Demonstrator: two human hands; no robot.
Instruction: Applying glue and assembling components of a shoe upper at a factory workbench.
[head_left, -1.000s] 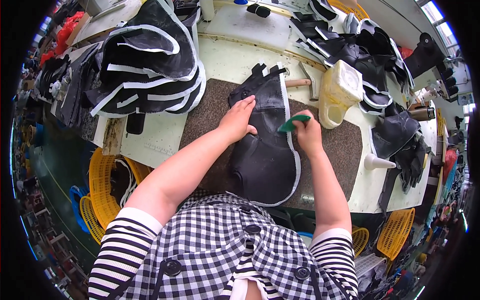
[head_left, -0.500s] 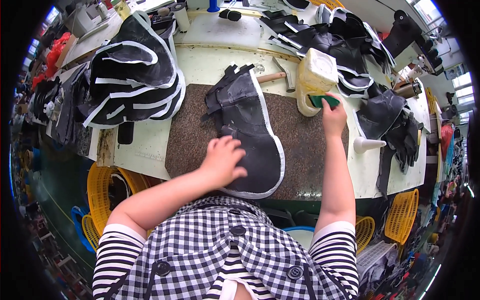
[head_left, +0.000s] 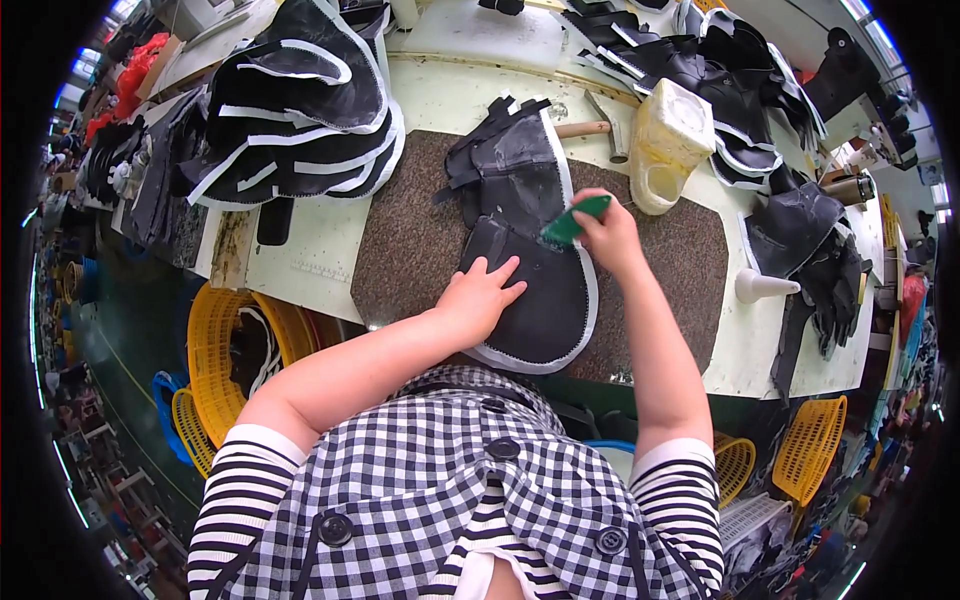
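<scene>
A black leather piece with a white edge strip [head_left: 545, 315] lies lengthwise on a brown speckled board [head_left: 400, 235]. My left hand [head_left: 482, 298] rests on it with fingers spread, near its lower left. In my right hand [head_left: 609, 234] a green flat scraper [head_left: 575, 222] is gripped between thumb and fingers. Its lower end meets the black surface beside the right edge strip, where a pale wet-looking smear shows. Just beyond that hand stands a yellowish, glue-crusted plastic container [head_left: 672, 140] with an opening low on its near side.
Behind the piece lies a hammer [head_left: 600, 128]. Stacked black pieces [head_left: 310, 120] stand at the left, and more black pieces [head_left: 710, 80] at the far right. A white cone-shaped nozzle [head_left: 765, 286] and black gloves [head_left: 835, 290] lie rightward. Yellow baskets [head_left: 215, 335] stand below the table edge.
My right hand has brought the green scraper from the container's opening leftward onto the black piece. My left hand has settled flat on the piece. The whole view has shifted slightly.
</scene>
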